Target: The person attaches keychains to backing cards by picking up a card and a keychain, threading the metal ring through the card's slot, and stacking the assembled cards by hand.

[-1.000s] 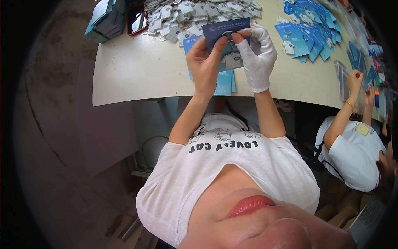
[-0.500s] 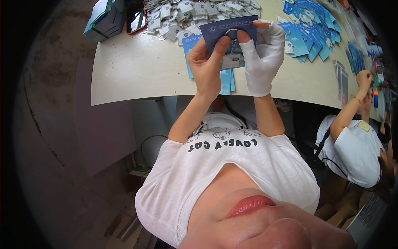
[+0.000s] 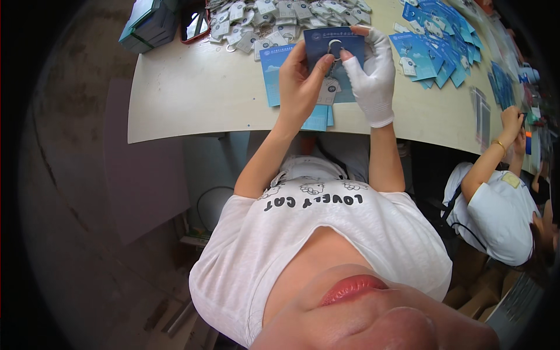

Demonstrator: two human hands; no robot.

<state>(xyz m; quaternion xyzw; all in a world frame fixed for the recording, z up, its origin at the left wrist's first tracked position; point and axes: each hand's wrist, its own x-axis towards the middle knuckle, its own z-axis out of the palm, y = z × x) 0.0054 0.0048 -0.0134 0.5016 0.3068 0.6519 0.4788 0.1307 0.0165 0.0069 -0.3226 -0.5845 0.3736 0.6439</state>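
Note:
A dark blue printed card (image 3: 353,45) is held up over the table between my two hands. At its left edge, my bare left hand (image 3: 300,84) grips it, thumb beside the metal ring of a keychain; some of its fingers are behind the card. My right hand (image 3: 373,79), in a white glove with bare fingertips, holds the card's right side, thumb by the same ring. The keychain's white shirt-shaped tag (image 3: 328,91) hangs on a short chain below the ring. Light blue cards (image 3: 273,76) lie under and beside my left hand.
A heap of white tag keychains (image 3: 274,14) spreads along the far side. Blue cards with keychains (image 3: 429,55) are piled at the right. A card stack (image 3: 146,29) and a phone (image 3: 196,23) are at the left. Another person (image 3: 496,198) works on the right.
The card has turned more upright and shifted slightly right. My left hand has moved right and a little nearer, its thumb lower beside the ring. The ring stands out more from the card.

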